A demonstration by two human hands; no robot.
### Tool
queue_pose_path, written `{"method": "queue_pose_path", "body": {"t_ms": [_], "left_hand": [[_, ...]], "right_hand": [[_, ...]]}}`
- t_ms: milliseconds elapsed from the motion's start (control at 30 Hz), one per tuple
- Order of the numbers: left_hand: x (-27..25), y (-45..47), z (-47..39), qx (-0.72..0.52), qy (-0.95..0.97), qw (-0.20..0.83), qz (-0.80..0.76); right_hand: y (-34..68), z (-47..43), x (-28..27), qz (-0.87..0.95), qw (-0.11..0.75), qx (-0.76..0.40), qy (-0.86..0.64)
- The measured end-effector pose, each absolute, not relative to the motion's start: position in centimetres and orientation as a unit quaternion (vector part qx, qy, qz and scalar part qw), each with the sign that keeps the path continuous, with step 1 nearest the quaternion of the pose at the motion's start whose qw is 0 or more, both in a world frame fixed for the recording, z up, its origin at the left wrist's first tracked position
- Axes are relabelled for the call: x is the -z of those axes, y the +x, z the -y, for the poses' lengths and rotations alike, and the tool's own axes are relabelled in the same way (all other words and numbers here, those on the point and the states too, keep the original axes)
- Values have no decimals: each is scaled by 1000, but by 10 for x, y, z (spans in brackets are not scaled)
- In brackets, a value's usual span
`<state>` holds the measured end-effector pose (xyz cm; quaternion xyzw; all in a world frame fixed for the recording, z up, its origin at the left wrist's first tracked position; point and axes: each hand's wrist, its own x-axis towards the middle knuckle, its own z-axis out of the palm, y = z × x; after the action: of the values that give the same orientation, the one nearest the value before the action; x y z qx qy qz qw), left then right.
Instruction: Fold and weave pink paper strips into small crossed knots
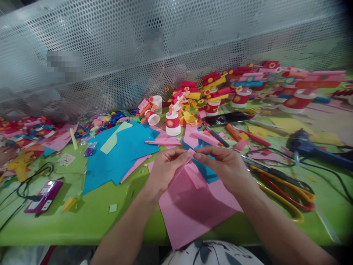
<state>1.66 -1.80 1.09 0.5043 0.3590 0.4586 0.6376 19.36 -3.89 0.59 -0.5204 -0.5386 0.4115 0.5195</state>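
Over the front of the table, both hands pinch a narrow pink paper strip (191, 152). My left hand (167, 167) is closed on it between thumb and fingertips. My right hand (227, 165) grips the same end with its thumb and index finger, close to the left thumb. Another pink paper piece (196, 177) hangs or lies just below; whether it joins the strip I cannot tell. Beneath the hands lies a large pink paper sheet (193, 217), partly in shadow. Blue paper (209, 173) shows behind the right hand.
Blue sheets (121, 140) lie left. Scissors (286, 187) and a dark blue glue gun (317, 147) with its cord are at the right. Behind stand several decorated paper cups (173, 125) before a perforated metal panel (110, 48). A purple device (45, 195) with cables lies far left.
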Motion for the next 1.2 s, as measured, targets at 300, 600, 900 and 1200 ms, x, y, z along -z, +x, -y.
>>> {"method": "queue_pose_path", "body": {"t_ms": [300,600,900,1200], "left_hand": [[-13,17,19,-467,493,633,-371],[-14,17,19,-473,493,630,-371],[-17,15,19,-455,590,523,-415],[-23,11,23,-409,711,388,-421]], "right_hand": [[190,38,-7,509,532,-426,-526],[187,38,-11,494,547,-428,-523],[190,39,-10,540,513,-417,-521],[191,38,-8,591,506,-377,-503]]}}
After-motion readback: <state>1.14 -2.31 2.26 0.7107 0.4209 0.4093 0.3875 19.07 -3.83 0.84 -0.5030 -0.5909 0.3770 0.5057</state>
